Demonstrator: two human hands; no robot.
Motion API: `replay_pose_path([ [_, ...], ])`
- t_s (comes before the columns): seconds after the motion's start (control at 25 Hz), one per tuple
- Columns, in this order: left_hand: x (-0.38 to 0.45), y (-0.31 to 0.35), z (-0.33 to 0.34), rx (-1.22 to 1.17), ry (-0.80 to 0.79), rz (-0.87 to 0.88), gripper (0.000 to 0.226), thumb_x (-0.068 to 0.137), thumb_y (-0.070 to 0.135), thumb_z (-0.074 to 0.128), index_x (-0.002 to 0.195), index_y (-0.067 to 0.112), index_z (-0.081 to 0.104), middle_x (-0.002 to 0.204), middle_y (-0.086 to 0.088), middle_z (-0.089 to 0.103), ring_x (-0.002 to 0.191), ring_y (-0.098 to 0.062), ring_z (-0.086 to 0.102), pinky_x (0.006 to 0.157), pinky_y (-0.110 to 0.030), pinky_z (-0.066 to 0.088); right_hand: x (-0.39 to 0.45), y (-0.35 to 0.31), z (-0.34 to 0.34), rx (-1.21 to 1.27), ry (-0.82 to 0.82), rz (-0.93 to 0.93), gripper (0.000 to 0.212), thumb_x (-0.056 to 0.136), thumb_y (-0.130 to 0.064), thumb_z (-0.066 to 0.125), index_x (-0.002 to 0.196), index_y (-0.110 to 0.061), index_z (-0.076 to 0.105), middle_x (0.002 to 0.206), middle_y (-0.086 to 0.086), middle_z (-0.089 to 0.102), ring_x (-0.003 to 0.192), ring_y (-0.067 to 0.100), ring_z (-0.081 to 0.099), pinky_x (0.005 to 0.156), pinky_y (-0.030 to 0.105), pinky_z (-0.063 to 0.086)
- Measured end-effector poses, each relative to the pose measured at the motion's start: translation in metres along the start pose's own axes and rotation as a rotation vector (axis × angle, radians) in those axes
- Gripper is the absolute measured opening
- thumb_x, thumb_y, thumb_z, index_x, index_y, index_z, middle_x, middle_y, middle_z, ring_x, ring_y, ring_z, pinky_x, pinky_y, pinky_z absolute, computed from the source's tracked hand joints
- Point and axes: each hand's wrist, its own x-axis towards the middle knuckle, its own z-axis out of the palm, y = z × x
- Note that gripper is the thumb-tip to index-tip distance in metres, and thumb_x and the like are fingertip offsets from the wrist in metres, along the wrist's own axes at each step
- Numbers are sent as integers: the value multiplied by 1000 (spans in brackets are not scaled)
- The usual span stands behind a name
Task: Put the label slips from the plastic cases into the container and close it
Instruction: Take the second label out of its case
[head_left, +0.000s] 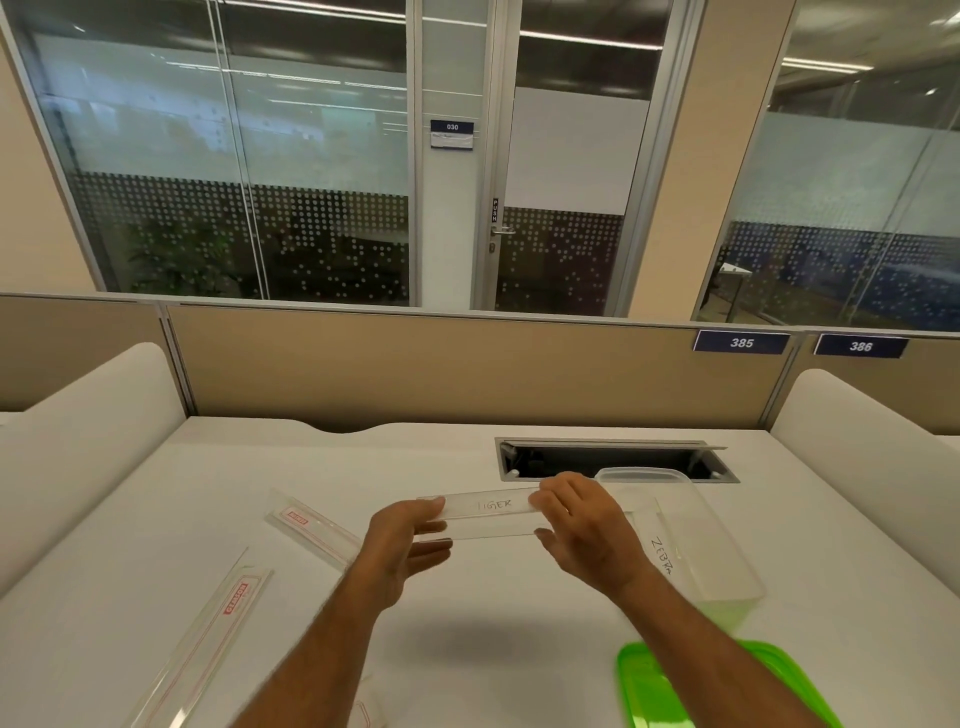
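- Holding a clear plastic case (488, 514) level above the white desk (156, 499), both hands at work: left hand (410, 540) pinches its left end between thumb and fingers, right hand (587, 525) clasps the right end.
- Slip inside that case reads "TIGER" (494, 504) in handwriting.
- Second slip, marked "ZEBRA" (662, 556), lies just beside the right wrist, at the near wall of the clear container (727, 566); cannot tell if it is inside or against it.
- Container stands open, right of the hands; its green lid (670, 686) lies flat on the desk nearer the camera, apart from it.
- Two more clear cases with red-printed labels on the desk to the left: one (311, 525) near the left hand, one (208, 629) closer in.
- Cable hatch (613, 460) open behind the container.
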Motion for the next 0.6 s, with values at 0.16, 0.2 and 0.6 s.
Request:
replay_pose_path([
  [0.16, -1, -1, 1, -60, 17, 73, 20, 88, 8, 67, 108, 4, 65, 104, -18, 73, 90, -35, 73, 81, -41, 61, 2, 1, -4, 91, -113, 65, 53, 63, -29, 87, 109, -16, 64, 111, 2, 67, 97, 24, 65, 85, 32, 53],
  [0.2, -1, -1, 0, -44, 22, 100, 20, 88, 5, 67, 108, 4, 64, 107, -18, 72, 93, -35, 72, 83, -40, 61, 3, 1, -6, 156, -180, 123, 58, 65, -33, 85, 116, -18, 62, 116, 0, 66, 101, 22, 64, 87, 31, 52],
  [0.6, -7, -6, 2, -2, 17, 211, 20, 87, -9, 62, 97, 8, 62, 104, -10, 67, 97, -30, 66, 77, -32, 61, 24, 10, -18, 372, -654, 334, 78, 56, -62, 75, 126, -40, 50, 118, -9, 64, 92, 10, 58, 76, 22, 49],
])
